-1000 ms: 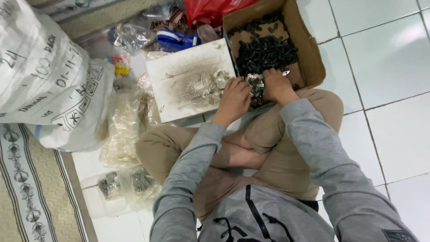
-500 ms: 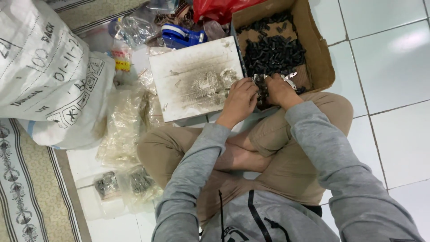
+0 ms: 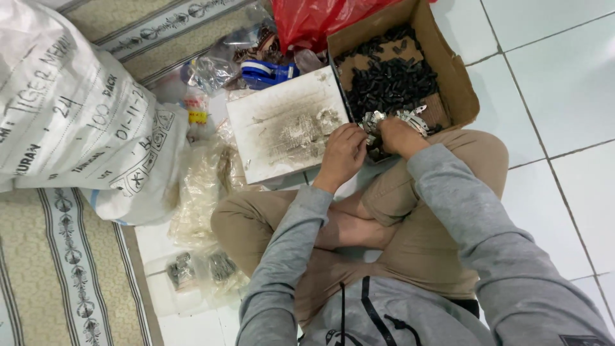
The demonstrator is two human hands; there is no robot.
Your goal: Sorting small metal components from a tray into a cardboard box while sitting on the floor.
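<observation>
I sit cross-legged on a tiled floor in tan trousers and a grey top. My left hand (image 3: pixel 343 154) and my right hand (image 3: pixel 396 135) meet at the near edge of an open cardboard box (image 3: pixel 455 70), fingers closed around small silver metal pieces (image 3: pixel 371 122). More silver pieces (image 3: pixel 413 117) lie by the right hand inside the box. A heap of small black parts (image 3: pixel 391 83) fills the box's middle. A dirty white board (image 3: pixel 285 125) with grey smudges lies just left of the box, under my left hand's fingers.
A large white woven sack (image 3: pixel 77 122) lies at the left on a patterned mat (image 3: pixel 57 282). Clear plastic bags (image 3: pixel 202 186) with small metal parts (image 3: pixel 182 269) lie beside my left knee. A red plastic bag (image 3: pixel 314 19) and a blue object (image 3: pixel 266 72) sit behind the board.
Both hands stay together at the box's near edge, shifting only slightly with the metal pieces; the view has drifted a little.
</observation>
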